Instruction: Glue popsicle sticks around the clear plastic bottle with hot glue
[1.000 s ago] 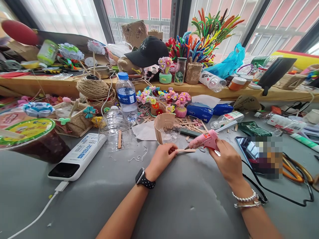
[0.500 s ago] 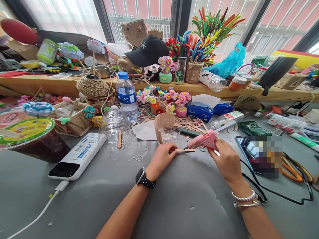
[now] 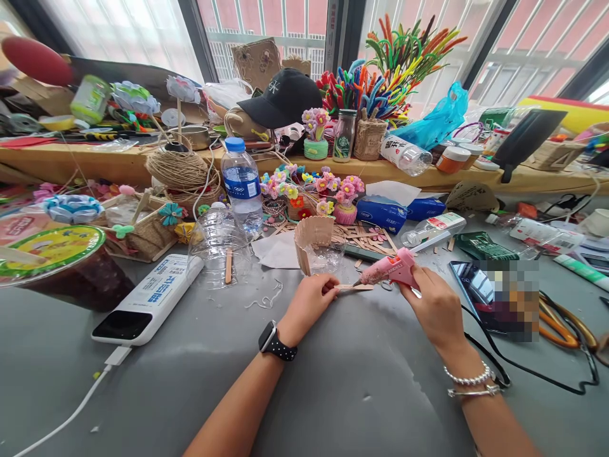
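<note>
The grey bench [image 3: 371, 381] carries everything within reach, and towards its back lies a scattered heap of wooden sticks [image 3: 368, 236]. The person's right hand [image 3: 434, 304] is wrapped round a tool, its fingers closed on the handle. The left hand [image 3: 309, 301] rests low at the bench, thumb and fingertips pinched together on the near end of a small piece, with practically no gap between them.

The tool is a pink glue gun [image 3: 387, 270], held above the bench and pointing down towards the left hand. It looks light, a hard plastic shell that should sit steadily by the handle, where the right hand has it; the front end is probably hot and best left untouched. Just beyond the left hand stands a curved wall of upright sticks [image 3: 314, 231], with a clear plastic piece [image 3: 333, 254] beside it. The wall seems stiff along each stick but likely weak at the joints, so a low hold round the base would suit it better than a pull at the top edge.

Smallest is the flat wooden stick [image 3: 360, 287] in the left hand, reaching right beneath the nozzle. It is probably very light, thin and snappable, and is best pinched by one end, away from the glue. Whether nozzle and wood touch cannot be told.
</note>
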`<state>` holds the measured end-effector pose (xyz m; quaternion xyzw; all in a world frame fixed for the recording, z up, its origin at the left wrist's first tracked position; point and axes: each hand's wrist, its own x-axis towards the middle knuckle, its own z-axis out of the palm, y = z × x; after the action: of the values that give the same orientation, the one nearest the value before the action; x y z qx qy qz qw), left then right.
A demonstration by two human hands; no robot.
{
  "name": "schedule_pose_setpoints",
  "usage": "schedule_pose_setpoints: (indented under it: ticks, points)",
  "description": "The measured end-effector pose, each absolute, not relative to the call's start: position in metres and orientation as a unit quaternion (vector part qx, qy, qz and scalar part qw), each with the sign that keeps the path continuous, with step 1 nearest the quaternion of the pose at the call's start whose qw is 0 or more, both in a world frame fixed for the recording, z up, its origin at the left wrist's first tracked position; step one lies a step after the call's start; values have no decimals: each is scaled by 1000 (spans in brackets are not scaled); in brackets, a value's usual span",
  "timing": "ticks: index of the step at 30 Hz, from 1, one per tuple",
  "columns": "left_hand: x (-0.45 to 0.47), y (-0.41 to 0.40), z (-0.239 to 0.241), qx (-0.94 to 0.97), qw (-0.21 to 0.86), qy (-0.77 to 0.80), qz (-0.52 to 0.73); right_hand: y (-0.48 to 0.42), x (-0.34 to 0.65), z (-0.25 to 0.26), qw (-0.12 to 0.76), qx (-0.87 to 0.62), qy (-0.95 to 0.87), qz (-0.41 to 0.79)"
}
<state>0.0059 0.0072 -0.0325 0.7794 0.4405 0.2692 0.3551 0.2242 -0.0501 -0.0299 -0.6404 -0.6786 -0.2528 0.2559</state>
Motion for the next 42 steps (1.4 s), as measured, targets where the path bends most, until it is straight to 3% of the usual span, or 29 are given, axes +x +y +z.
schedule_pose_setpoints:
  ticks: [27, 42]
  points:
    - [6, 7, -31, 785, 341, 444, 267, -51, 227, -26, 257, -645, -674, -252]
    - [6, 7, -32, 787, 336, 444, 267, -53, 229, -22, 251, -675, -666, -195]
